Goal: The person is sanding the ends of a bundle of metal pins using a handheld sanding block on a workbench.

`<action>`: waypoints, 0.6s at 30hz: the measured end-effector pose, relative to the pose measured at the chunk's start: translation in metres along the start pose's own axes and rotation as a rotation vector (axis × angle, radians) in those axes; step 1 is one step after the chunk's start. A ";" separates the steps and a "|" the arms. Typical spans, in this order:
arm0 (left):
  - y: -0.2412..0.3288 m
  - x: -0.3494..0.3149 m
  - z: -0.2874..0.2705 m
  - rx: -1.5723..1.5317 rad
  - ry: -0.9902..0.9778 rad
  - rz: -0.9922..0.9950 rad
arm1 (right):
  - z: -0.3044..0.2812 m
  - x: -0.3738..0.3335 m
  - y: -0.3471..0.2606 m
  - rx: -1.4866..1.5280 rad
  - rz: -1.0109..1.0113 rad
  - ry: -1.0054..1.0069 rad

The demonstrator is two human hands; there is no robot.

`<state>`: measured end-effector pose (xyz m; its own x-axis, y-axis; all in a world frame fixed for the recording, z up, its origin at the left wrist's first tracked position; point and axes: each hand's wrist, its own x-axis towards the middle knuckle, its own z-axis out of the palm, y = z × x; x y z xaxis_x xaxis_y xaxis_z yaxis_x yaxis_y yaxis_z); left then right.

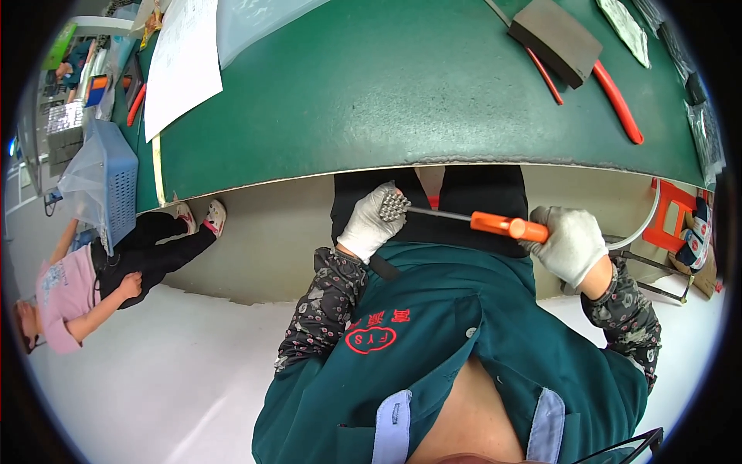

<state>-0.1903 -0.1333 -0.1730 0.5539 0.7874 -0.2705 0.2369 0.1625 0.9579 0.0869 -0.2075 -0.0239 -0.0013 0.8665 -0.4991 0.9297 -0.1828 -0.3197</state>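
Observation:
In front of my lap, just below the table edge, my left hand (369, 224) in a white glove is closed around a cluster of small grey metal pieces (394, 206); their rounded ends show above the fingers. To its right, my right hand (570, 243), also gloved, grips the end of an orange-handled tool (502, 225). The tool's thin metal shaft points left, and its tip meets or lies close beside the metal pieces. Whether it is a screwdriver or a file I cannot tell.
On the green table (348, 100) lie a grey block (555, 39) over red-handled tools (618, 100), a white glove (624, 31) and paper (185, 66). A blue basket (120, 178) hangs at the left edge, near another person (69, 286). An orange-red stool (669, 216) stands right.

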 end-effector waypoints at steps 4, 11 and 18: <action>-0.002 0.004 -0.001 0.076 -0.006 0.011 | 0.000 0.001 0.002 -0.014 -0.019 0.034; 0.001 -0.001 0.000 0.023 -0.010 -0.038 | -0.001 0.002 0.003 -0.035 0.008 0.087; 0.005 0.001 0.000 0.034 -0.005 -0.029 | 0.003 -0.002 0.011 -0.030 0.001 0.087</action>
<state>-0.1885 -0.1319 -0.1687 0.5505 0.7798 -0.2983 0.2796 0.1645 0.9459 0.0956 -0.2122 -0.0291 0.0299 0.9035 -0.4274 0.9403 -0.1705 -0.2947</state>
